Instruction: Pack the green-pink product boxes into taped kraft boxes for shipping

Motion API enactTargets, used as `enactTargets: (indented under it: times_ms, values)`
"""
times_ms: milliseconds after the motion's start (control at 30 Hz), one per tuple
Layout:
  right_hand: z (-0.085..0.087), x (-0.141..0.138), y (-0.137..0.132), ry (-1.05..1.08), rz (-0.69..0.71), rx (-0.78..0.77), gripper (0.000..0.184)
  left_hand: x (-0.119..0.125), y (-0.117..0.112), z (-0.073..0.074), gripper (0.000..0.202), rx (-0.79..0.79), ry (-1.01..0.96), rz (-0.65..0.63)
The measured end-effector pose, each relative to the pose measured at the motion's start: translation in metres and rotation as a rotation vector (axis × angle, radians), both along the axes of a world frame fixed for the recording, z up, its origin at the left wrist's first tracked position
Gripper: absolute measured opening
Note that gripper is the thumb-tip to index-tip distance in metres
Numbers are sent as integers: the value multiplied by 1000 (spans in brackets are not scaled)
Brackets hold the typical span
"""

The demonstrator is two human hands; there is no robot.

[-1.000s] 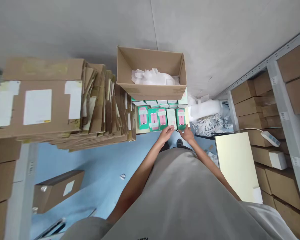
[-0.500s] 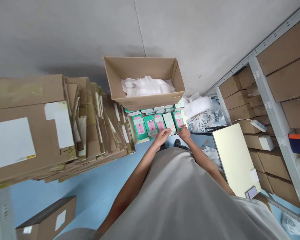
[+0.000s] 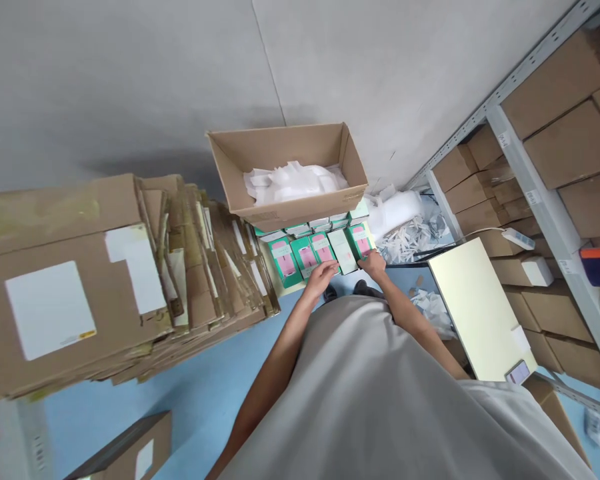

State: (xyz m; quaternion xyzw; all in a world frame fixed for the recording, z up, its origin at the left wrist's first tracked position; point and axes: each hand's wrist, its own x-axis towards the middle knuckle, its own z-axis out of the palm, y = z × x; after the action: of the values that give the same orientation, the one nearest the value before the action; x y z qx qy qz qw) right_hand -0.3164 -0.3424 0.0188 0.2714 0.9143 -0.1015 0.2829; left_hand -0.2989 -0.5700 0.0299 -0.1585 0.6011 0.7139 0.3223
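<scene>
Far below me lies a row of small green boxes with pink fronts, stacked under an open cardboard carton. One pale box in that row sticks out toward me. My left hand grips it from the left side. My right hand holds its right side, fingers curled at its near corner. Both arms reach down past my grey shirt.
The carton holds white crumpled packing paper. A tall stack of flattened cardboard stands at the left. A cream table with a phone is at the right, beside metal shelving full of brown boxes. Shredded paper litters the blue floor.
The view has swung left and slightly down. The pale box has slid out of the row toward me between both hands.
</scene>
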Motion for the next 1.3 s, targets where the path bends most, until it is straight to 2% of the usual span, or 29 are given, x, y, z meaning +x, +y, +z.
enactTargets:
  times_ms: [167,267,333,433,567,700,833,967,1100,1200,1300]
  values:
    - [15,27,15,28,-112,9,62,8,13,-13,47,-35,-41,-57]
    - [23,56,32,5,-265,-53,58,4,38,-20,47,-32,-79,-145]
    - [28,80,46,18,-424,-169,48,0,62,-23,46,-47,-115,-230]
    - [39,123,66,84,-667,-353,39,-7,105,-22,55,-98,-127,-345]
    - [62,183,91,270,-909,-487,44,-18,169,-10,75,-63,-44,-422]
    - [87,235,122,484,-1059,-627,37,-19,243,10,80,71,-52,-541]
    - [103,274,172,650,-1179,-868,38,0,326,28,76,198,-29,-735]
    - [108,303,235,672,-1245,-1036,45,29,410,35,73,276,105,-857]
    - [111,329,297,733,-1233,-1044,60,54,487,27,71,197,93,-843]
    - [114,346,337,833,-1112,-915,77,70,532,17,71,146,-39,-756]
    - [118,352,369,826,-1010,-610,76,86,564,8,70,95,-191,-690]
